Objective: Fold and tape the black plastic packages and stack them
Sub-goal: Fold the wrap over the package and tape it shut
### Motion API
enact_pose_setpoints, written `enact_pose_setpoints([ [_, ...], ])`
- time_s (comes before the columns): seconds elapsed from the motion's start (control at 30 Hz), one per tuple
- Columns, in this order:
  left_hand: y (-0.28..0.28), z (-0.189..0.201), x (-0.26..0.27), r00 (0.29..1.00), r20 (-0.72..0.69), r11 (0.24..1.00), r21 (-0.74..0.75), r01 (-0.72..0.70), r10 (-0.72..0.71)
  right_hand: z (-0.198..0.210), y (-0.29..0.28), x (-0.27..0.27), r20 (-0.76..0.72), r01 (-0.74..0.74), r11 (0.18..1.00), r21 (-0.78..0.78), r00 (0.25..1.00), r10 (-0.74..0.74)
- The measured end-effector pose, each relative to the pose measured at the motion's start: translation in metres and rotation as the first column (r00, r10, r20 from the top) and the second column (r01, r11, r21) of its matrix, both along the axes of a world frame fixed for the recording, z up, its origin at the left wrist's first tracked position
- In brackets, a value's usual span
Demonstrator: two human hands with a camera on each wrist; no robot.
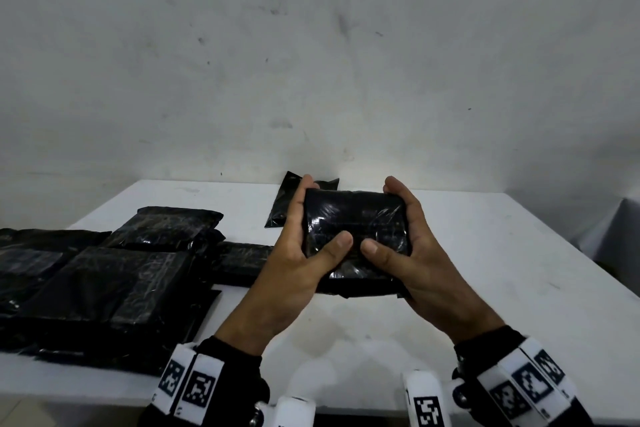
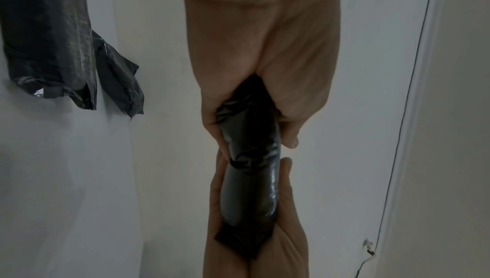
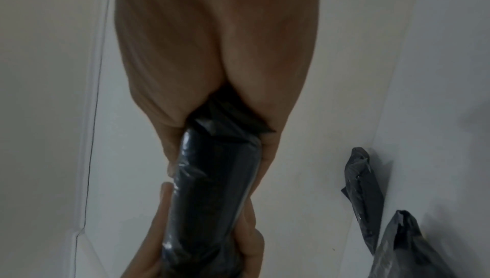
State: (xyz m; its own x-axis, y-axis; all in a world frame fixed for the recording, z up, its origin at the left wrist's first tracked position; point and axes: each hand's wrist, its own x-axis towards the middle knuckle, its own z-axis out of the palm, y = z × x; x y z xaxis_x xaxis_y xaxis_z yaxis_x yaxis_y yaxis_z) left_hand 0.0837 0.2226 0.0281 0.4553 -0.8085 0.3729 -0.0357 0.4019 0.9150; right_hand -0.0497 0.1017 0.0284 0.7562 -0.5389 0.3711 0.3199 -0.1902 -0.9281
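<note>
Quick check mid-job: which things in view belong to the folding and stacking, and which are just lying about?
Part of the job:
- folded package, gripped by left hand and right hand
- pile of black packages on the left
- flat black bag behind the hands

Just there:
- white table
- wall

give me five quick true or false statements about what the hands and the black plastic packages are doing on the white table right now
1. Both hands grip one folded black plastic package. True.
2. The left hand rests flat on the white table. False: it holds the package's left side, thumb on top.
3. The heap of black plastic packages lies to the left of the hands. True.
4. The right hand holds a roll of tape. False: it grips the package's right side; no tape roll shows.
5. A flat black plastic bag lies on the table beyond the held package. True.
</note>
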Motion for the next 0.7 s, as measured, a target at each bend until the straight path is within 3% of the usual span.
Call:
enact_pose_setpoints([
  [0.27,0.000,-0.001,0.005,0.995,-0.070,0.996,0.038,0.080,-0.077,0.000,0.000,0.000,0.059,-0.036,0.981,0.188,0.998,0.025],
  [0.47,0.005,-0.005,0.005,0.994,0.093,0.994,0.099,0.051,-0.060,-0.003,0.003,0.003,-0.028,0.047,0.999,-0.001,0.999,-0.047],
  [0.57,0.007,-0.004,0.008,0.990,0.113,0.992,0.107,0.074,-0.086,-0.005,-0.002,0.002,-0.043,0.024,1.000,0.003,0.999,-0.024],
  [0.7,0.009,-0.005,0.015,0.988,0.037,0.983,0.114,0.146,-0.151,-0.005,-0.002,0.001,-0.024,-0.019,0.995,0.093,0.999,0.021],
])
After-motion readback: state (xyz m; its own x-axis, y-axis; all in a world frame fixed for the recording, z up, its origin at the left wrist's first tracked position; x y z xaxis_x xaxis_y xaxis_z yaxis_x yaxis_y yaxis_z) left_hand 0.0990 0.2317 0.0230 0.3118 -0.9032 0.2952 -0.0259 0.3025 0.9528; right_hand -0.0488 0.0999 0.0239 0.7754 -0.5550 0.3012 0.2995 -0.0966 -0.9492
